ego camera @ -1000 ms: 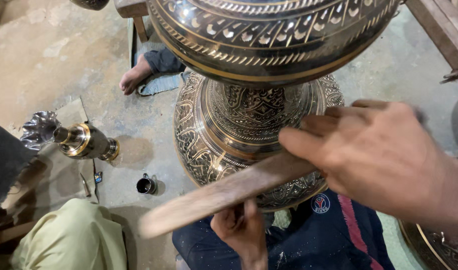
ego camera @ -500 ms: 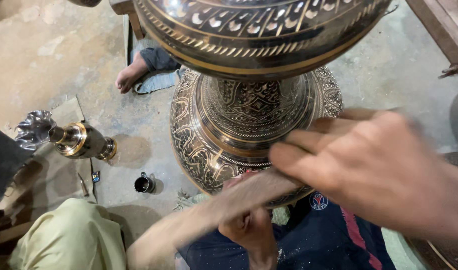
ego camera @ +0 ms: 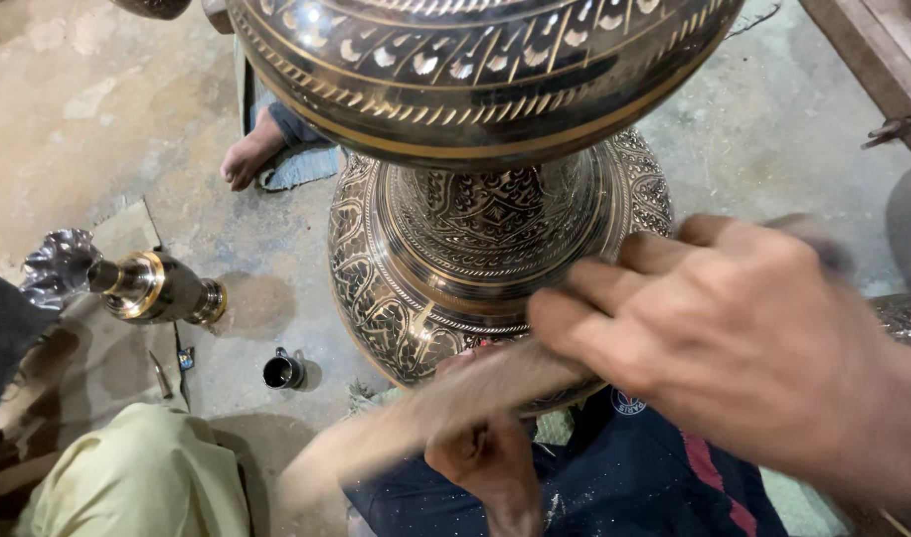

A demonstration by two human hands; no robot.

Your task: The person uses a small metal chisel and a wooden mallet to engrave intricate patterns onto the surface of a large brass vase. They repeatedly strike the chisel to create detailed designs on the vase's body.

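Here the right hand (ego camera: 734, 338) grips a wooden stick (ego camera: 425, 418) beside the engraved brass vase (ego camera: 455, 259).

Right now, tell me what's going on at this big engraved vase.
The person's right hand grips a flat wooden stick, blurred in motion, across the flared base of a large engraved brass vase. The left hand sits low against the base's near edge, beneath the stick. On the concrete floor to the left lie a smaller brass piece and a little dark cup.

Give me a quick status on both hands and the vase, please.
Right hand gripping wooden stick, blurred. Left hand low at engraved brass vase base. Small cup on floor, apart.
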